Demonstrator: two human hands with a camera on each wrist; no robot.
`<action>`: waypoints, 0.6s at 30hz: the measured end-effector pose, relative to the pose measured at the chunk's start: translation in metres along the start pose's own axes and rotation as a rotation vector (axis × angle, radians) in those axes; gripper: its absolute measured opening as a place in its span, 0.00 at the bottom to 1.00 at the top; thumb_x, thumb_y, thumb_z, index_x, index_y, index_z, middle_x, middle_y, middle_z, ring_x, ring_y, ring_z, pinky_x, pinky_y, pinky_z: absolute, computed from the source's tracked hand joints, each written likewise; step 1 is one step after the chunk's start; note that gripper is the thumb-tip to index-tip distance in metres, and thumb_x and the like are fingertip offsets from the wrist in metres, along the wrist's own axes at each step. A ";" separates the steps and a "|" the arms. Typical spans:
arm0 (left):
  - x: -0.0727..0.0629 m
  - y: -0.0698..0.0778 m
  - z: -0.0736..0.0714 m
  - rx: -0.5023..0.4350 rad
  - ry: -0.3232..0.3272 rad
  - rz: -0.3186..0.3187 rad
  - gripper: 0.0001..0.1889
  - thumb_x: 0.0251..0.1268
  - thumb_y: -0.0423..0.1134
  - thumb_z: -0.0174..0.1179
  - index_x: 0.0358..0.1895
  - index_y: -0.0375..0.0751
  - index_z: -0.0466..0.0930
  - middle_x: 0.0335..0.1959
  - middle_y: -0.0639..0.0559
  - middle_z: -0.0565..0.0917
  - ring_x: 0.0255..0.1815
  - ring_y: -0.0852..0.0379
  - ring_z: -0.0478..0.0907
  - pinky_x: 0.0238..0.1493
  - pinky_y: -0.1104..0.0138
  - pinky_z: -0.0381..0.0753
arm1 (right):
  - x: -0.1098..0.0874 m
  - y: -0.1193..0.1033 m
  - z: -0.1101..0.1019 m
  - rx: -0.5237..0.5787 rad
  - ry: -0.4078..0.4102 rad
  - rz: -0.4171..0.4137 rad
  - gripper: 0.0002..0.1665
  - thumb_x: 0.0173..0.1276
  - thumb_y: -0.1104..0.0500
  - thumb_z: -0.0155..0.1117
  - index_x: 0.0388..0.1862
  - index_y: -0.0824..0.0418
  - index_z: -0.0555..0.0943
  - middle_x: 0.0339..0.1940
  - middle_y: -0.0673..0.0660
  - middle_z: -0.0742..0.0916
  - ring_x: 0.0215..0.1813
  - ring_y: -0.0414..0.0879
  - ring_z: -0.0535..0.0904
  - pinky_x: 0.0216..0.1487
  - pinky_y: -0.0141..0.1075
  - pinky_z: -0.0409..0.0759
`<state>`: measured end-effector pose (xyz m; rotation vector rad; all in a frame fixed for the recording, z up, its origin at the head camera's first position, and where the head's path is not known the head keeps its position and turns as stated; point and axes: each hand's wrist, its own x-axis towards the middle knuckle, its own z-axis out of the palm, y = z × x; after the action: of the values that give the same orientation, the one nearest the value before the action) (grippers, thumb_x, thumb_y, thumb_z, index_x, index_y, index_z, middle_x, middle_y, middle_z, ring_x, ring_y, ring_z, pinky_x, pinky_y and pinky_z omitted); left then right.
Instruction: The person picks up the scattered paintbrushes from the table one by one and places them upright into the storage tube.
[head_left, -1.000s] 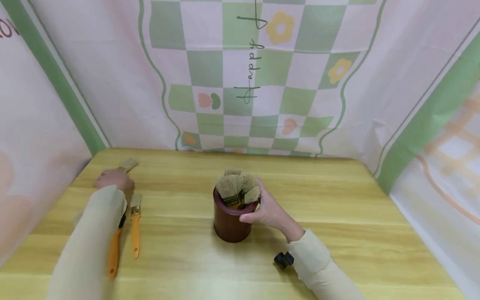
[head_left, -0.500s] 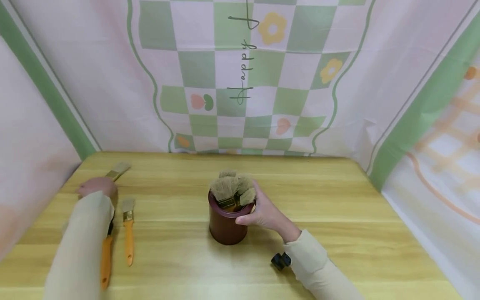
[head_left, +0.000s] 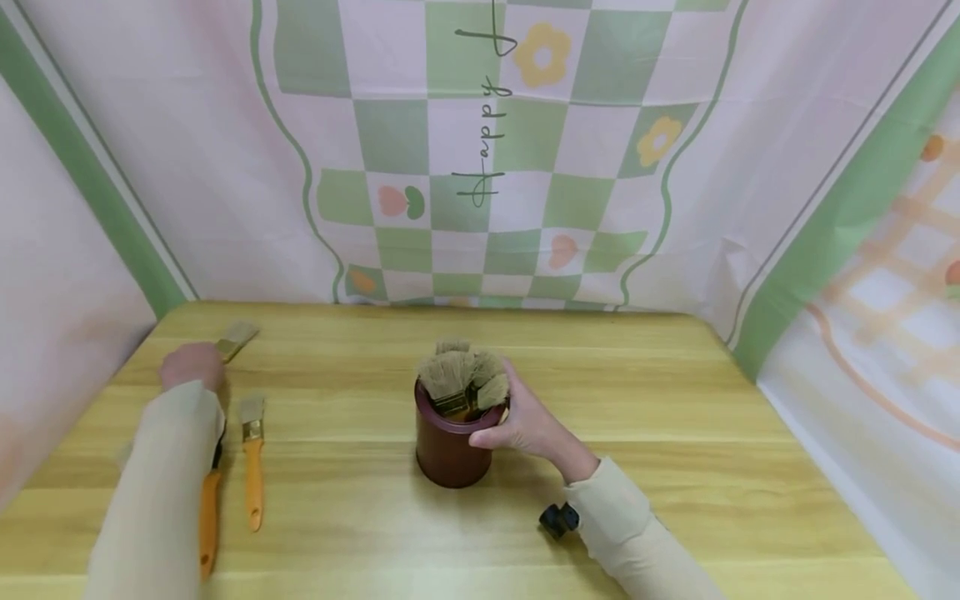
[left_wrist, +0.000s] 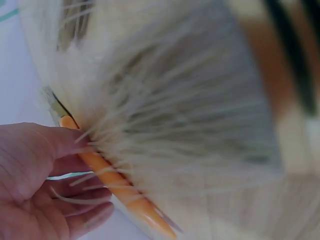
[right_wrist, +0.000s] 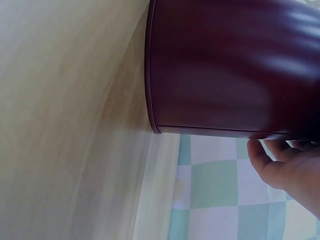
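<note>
At the far left of the table, my left hand (head_left: 193, 367) bends over a paintbrush (head_left: 238, 338) whose pale bristles point to the back right. In the left wrist view, thumb and fingers pinch that brush's orange handle (left_wrist: 117, 182). A dark red can (head_left: 453, 454) stands upright mid-table, packed with paintbrushes, bristles (head_left: 447, 375) up. My right hand (head_left: 517, 417) grips the can near its rim, thumb in front and fingers around the far side. The right wrist view has the can's smooth side (right_wrist: 225, 70) with fingertips against it.
Another orange-handled paintbrush (head_left: 253, 475) lies left of the can. A further orange handle (head_left: 209, 521) is partly under the left sleeve (head_left: 153, 500). Blurred bristles (left_wrist: 195, 95) fill much of the left wrist view. Printed curtains (head_left: 480, 150) surround the wooden table (head_left: 622, 533).
The head view has shifted slightly. My left hand has slid a little left along its paintbrush, which lies in about the same place. The right hand and can have stayed put.
</note>
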<state>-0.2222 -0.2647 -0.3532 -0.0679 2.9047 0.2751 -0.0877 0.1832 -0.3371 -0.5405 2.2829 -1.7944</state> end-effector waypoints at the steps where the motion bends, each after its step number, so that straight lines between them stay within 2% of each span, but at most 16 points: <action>1: 0.001 0.000 0.000 0.007 0.013 0.010 0.18 0.69 0.33 0.42 0.40 0.15 0.74 0.39 0.19 0.78 0.38 0.29 0.79 0.35 0.48 0.81 | 0.000 0.000 0.000 -0.001 0.001 0.000 0.70 0.41 0.41 0.81 0.75 0.56 0.49 0.72 0.62 0.66 0.73 0.59 0.61 0.72 0.55 0.56; 5: 0.003 0.002 0.001 0.018 0.052 0.019 0.19 0.69 0.35 0.48 0.40 0.14 0.74 0.37 0.19 0.78 0.36 0.29 0.79 0.32 0.49 0.81 | 0.000 -0.001 0.000 0.000 -0.002 0.001 0.70 0.42 0.41 0.81 0.75 0.57 0.48 0.72 0.63 0.65 0.73 0.59 0.61 0.73 0.55 0.56; 9: 0.003 0.005 0.003 0.023 0.072 0.021 0.16 0.63 0.29 0.45 0.41 0.14 0.74 0.39 0.17 0.77 0.40 0.27 0.76 0.36 0.46 0.80 | 0.000 -0.002 0.000 0.008 -0.009 0.007 0.69 0.44 0.43 0.81 0.76 0.57 0.48 0.73 0.63 0.65 0.73 0.59 0.61 0.72 0.55 0.57; 14: 0.004 0.007 0.002 0.020 0.066 0.027 0.16 0.59 0.29 0.46 0.42 0.16 0.75 0.41 0.17 0.76 0.42 0.25 0.75 0.37 0.44 0.78 | 0.000 -0.002 0.000 -0.001 -0.001 0.012 0.70 0.43 0.43 0.81 0.76 0.57 0.48 0.73 0.63 0.65 0.73 0.59 0.61 0.72 0.55 0.57; 18: 0.004 0.010 0.002 0.020 0.043 0.029 0.14 0.57 0.30 0.50 0.40 0.18 0.75 0.39 0.19 0.78 0.38 0.28 0.78 0.30 0.49 0.79 | 0.000 -0.001 0.000 -0.004 -0.001 0.006 0.69 0.43 0.43 0.81 0.76 0.57 0.48 0.72 0.63 0.65 0.73 0.59 0.61 0.72 0.55 0.57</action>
<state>-0.2261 -0.2542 -0.3542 -0.0285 2.9525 0.2519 -0.0874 0.1831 -0.3359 -0.5343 2.2856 -1.7872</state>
